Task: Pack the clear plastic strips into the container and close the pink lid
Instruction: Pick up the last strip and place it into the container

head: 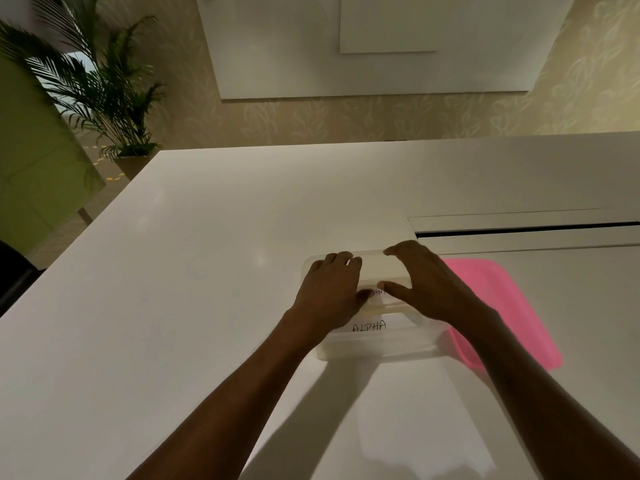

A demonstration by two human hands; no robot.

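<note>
On the bench's [207, 271] right half, the curled left hand [329, 289] (grip unclear) and spread right hand [427, 285] reach into the container [374, 344]; packing seems underway, the pink lid [512, 306] alongside, unfitted.

- Table [207, 271]: white, smooth top, fills the lower view.
- Flap [519, 239]: long, set in the table top at right, with a dark slit along it.
- Potted palm [104, 91]: stands on the floor beyond the table's far left corner.
- Green panel [31, 168]: left of the palm.
- White board [277, 46]: on the leaf-patterned beige wall [311, 123].
</note>
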